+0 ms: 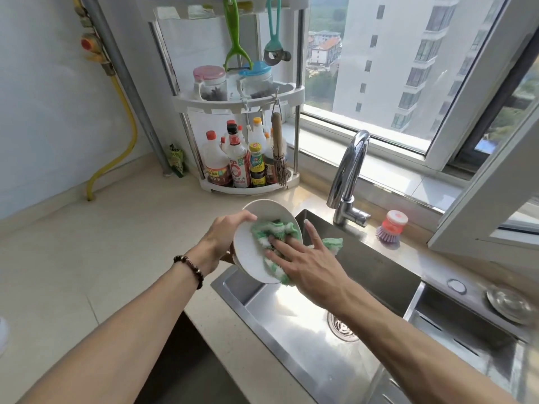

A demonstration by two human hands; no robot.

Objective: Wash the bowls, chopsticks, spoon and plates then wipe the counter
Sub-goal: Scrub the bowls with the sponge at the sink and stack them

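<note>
The left hand [224, 237] holds a white bowl [256, 243] by its rim. The thumb curls over the top edge and the other fingers are hidden behind the bowl. The bowl is tilted on its side, with its open face turned to the right. It hangs in the air over the left back corner of the sink [306, 330].

The right hand [303, 258] presses a green and white cloth [274, 237] into the bowl. Its fingers are straight and spread out. Part of the cloth sticks out past the hand on the right side.

The tap [347, 176] stands behind the sink, and I see no water coming out. A small purple and red brush [390, 227] sits near the tap by the window. A white rack [242, 135] with bottles stands in the corner on the pale surface [87, 258]. A round metal lid [509, 303] lies on the far right side of the sink. The left wrist wears a dark bead band [191, 268].
</note>
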